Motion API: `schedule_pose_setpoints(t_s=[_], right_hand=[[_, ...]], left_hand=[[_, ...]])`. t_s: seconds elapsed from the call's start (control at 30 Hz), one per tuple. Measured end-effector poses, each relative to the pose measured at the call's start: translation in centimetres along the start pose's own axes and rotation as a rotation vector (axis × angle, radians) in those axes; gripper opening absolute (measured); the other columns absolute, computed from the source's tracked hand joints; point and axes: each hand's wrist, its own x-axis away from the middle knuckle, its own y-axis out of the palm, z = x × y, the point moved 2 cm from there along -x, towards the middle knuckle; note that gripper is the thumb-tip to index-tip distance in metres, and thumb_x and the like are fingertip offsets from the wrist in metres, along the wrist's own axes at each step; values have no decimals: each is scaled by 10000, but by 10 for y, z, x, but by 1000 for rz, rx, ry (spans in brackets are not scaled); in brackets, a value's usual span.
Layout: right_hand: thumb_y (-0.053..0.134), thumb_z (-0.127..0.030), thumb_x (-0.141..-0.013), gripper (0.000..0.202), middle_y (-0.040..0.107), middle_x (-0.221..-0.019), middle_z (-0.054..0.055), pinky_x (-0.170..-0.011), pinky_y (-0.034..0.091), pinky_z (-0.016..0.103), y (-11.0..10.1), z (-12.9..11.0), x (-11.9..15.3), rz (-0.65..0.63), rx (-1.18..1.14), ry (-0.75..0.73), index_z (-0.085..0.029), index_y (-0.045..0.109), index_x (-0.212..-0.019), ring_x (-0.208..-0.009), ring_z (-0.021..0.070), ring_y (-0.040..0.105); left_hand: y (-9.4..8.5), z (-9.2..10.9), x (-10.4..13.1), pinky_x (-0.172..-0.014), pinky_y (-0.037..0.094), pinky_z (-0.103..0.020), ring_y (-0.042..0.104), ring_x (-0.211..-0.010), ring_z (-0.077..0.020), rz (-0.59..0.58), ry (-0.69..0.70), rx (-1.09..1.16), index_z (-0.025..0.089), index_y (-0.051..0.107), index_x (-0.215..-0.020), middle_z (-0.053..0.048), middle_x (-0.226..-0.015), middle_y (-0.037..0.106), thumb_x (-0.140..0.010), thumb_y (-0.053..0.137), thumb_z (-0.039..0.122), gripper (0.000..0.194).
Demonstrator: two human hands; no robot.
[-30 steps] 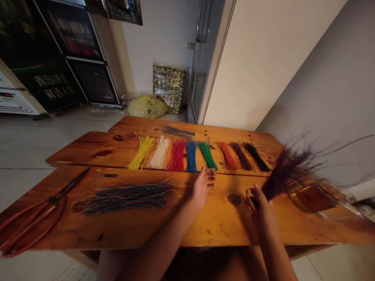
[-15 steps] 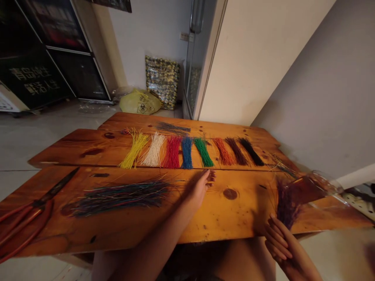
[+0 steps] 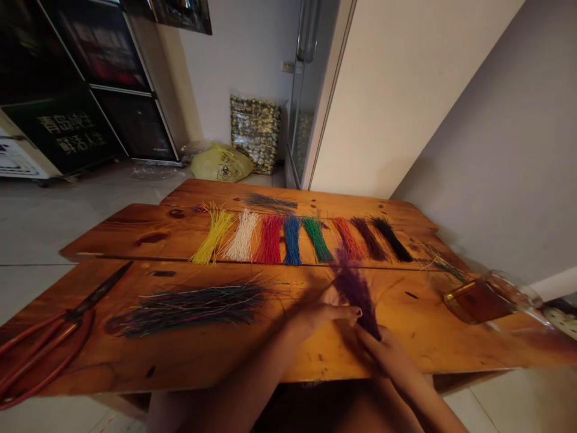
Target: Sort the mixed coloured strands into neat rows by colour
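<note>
Both hands hold a bundle of thin purple strands above the near plank, its loose ends fanning away from me. My left hand is closed around its left side, thumb across it. My right hand grips the lower end. Beyond them lies a row of sorted bundles: yellow strands, white strands, red strands, blue strands, green strands, orange strands, brown strands and black strands. A mixed dark pile of strands rests left of my left arm.
Large red-handled scissors lie at the table's left. A glass mug of brown liquid stands at the right edge, near some loose strands. More greyish strands lie at the back. A yellow bag sits on the floor.
My right hand has brought the purple bundle leftward from beside the mug to the middle. My left hand has shifted slightly right and closed on it. The view has tilted a little.
</note>
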Motion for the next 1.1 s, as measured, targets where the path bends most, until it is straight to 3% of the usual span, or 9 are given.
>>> schedule_pose_setpoints(t_s=[0.13, 0.27, 0.4, 0.5, 0.67, 0.77, 0.9, 1.03, 1.1], right_hand=[[498, -560, -757, 420, 334, -530, -48, -469, 227, 242, 6, 4, -3, -134, 237, -85, -185, 394, -600, -513, 81, 286], [491, -566, -769, 417, 321, -506, -65, -434, 195, 229, 12, 7, -5, -216, 145, -37, -191, 378, -625, -467, 63, 269], [559, -572, -725, 424, 274, -388, -113, -345, 121, 208, 13, 5, -1, -288, -20, 74, -202, 384, -617, -336, 32, 188], [592, -528, -732, 420, 219, -322, -138, -301, 78, 192, 14, 2, 4, -380, -217, 131, -203, 375, -578, -277, 14, 117], [613, -427, -774, 394, 246, -331, -140, -285, 75, 151, 16, 2, 6, -490, -546, 223, -192, 363, -581, -271, -2, 99], [615, -423, -776, 395, 255, -342, -137, -285, 84, 135, 15, 3, 3, -540, -665, 278, -181, 372, -579, -281, -7, 94], [681, -422, -709, 385, 277, -348, -140, -286, 73, 132, 17, 2, 4, -592, -701, 344, -183, 394, -618, -286, -8, 88], [666, -400, -724, 333, 300, -361, -135, -298, 73, 144, 25, -1, 10, -539, -647, 364, -190, 413, -671, -292, 2, 106], [667, -418, -711, 343, 294, -373, -136, -303, 67, 148, 30, -3, 12, -492, -639, 366, -191, 412, -680, -300, 4, 106]], left_hand=[[-2, -2, 1, -734, 427, -320, 581, -720, -167, 69, -72, 163, 148, 584, -993, -31, -755, 618, -603, 768, 242, 441], [-5, -2, 2, -613, 404, -255, 529, -612, -114, 15, -54, 344, 157, 589, -972, 8, -683, 551, -635, 753, 301, 402], [-6, 0, 3, -644, 398, -256, 516, -684, -123, -96, -35, 417, 166, 587, -1023, -11, -778, 560, -503, 836, 334, 601], [-5, 0, 3, -742, 408, -300, 528, -728, -139, -87, -40, 487, 185, 576, -1083, -12, -807, 583, -452, 851, 365, 711], [4, 5, 3, -920, 354, -382, 543, -1012, -237, -101, -40, 485, 227, 525, -1189, -95, -1161, 567, -376, 789, 589, 928], [10, 6, 3, -902, 373, -377, 521, -1066, -262, -182, -184, 286, 173, 592, -1089, -128, -1140, 581, -423, 820, 476, 766], [11, -2, 4, -754, 424, -317, 601, -794, -188, -170, -284, 135, 168, 612, -974, -36, -782, 639, -532, 799, 259, 488], [6, -12, 4, -506, 337, -202, 397, -417, -64, -2, -223, 317, 158, 564, -727, 79, -445, 409, -689, 682, 279, 174], [4, -14, 3, -445, 270, -186, 276, -356, -48, -5, -229, 459, 166, 462, -598, 92, -389, 318, -741, 631, 306, 262]])
